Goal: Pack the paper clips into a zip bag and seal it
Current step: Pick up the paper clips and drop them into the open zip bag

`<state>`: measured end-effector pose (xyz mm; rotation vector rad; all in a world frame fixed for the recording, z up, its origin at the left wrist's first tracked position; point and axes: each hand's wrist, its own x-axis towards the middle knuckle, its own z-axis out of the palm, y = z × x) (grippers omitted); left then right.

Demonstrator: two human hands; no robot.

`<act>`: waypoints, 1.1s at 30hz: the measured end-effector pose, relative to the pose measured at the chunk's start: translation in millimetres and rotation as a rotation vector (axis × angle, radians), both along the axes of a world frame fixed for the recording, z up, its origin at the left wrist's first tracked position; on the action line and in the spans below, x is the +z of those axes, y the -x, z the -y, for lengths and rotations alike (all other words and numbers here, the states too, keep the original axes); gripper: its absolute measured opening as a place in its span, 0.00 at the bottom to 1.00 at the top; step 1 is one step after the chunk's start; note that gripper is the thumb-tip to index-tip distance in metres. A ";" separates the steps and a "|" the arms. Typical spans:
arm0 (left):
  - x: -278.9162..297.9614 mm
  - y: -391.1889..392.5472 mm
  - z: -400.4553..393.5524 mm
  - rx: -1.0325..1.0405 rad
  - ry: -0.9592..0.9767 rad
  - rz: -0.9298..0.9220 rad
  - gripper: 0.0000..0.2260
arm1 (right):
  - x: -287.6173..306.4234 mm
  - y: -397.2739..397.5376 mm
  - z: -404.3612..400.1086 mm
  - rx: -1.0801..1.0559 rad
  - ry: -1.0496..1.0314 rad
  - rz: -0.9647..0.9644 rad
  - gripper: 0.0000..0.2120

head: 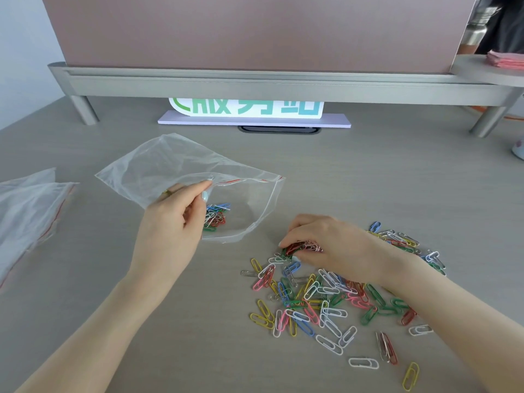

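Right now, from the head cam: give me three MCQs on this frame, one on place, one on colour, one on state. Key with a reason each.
1. Where is the loose pile of paper clips?
A. Under the right hand
B. On the shelf
C. On the spare bags

2. What colour is the zip bag's seal stripe?
A. Blue
B. Red
C. Black

3. What state is the zip bag in?
A. Sealed
B. Open, some clips inside
C. Open, empty

Key: A, the pile lies on the table below the right hand; B, a red line runs along the mouth; B, the left hand holds the mouth open over the clips in the bag.
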<state>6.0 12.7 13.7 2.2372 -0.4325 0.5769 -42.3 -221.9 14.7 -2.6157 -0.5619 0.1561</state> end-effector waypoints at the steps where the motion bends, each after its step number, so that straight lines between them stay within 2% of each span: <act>1: 0.1 0.0 0.0 0.001 0.002 -0.001 0.13 | 1.0 0.5 -0.7 0.000 0.002 0.003 0.11; 7: 1.0 0.6 -0.5 0.001 0.009 0.009 0.13 | 2.6 1.8 -2.7 -0.004 0.002 0.031 0.08; 15: 5.5 4.0 -0.4 -0.004 0.031 0.063 0.13 | 2.7 -1.0 1.0 -0.043 -0.125 0.005 0.08; 23: 6.1 4.4 1.5 -0.020 0.026 0.096 0.15 | 11.3 -0.5 1.1 -0.269 -0.361 -0.114 0.12; 29: 3.2 3.2 1.0 -0.046 0.036 0.101 0.15 | 27.7 -27.0 -31.9 -0.298 -0.512 -0.117 0.10; 33: 3.5 3.0 1.1 -0.066 0.042 0.126 0.18 | 21.9 -54.7 -64.1 -0.265 -0.491 -0.096 0.10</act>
